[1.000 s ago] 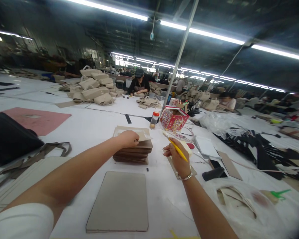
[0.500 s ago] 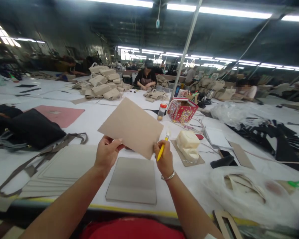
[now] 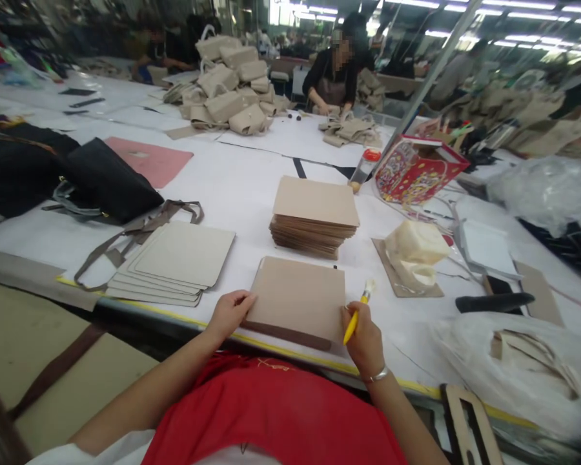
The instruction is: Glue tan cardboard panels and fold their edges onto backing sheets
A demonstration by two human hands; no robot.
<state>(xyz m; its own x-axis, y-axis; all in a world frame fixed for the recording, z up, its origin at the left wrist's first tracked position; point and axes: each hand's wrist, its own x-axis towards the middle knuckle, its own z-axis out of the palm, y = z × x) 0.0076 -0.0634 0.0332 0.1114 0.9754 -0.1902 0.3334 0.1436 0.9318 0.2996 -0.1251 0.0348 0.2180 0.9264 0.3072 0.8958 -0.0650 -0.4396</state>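
Note:
A tan rectangular sheet (image 3: 297, 294) lies low at the table's front edge, roughly over a darker panel whose brown front edge (image 3: 290, 334) shows beneath. Whether the two touch all over I cannot tell. My left hand (image 3: 231, 313) pinches the sheet's left edge between thumb and fingers. At the opposite edge is my right hand (image 3: 365, 339), closed around a yellow brush (image 3: 352, 323) with its pale bristles pointing up and away; its fingertips also meet the sheet. Just beyond stands a stack of similar tan sheets (image 3: 314, 200).
Pale panels (image 3: 184, 252) lie fanned out on the left, near a black bag (image 3: 111, 181). On the right are a cream block (image 3: 416, 242) on a board, a red patterned box (image 3: 416, 168) and a plastic bag (image 3: 508, 368). A co-worker (image 3: 336, 71) sits across the table.
The tan sheet has come down from a raised, tilted position to lie over the panel in front of me. Both hands moved down with it. My view has tipped downward, showing the stack behind.

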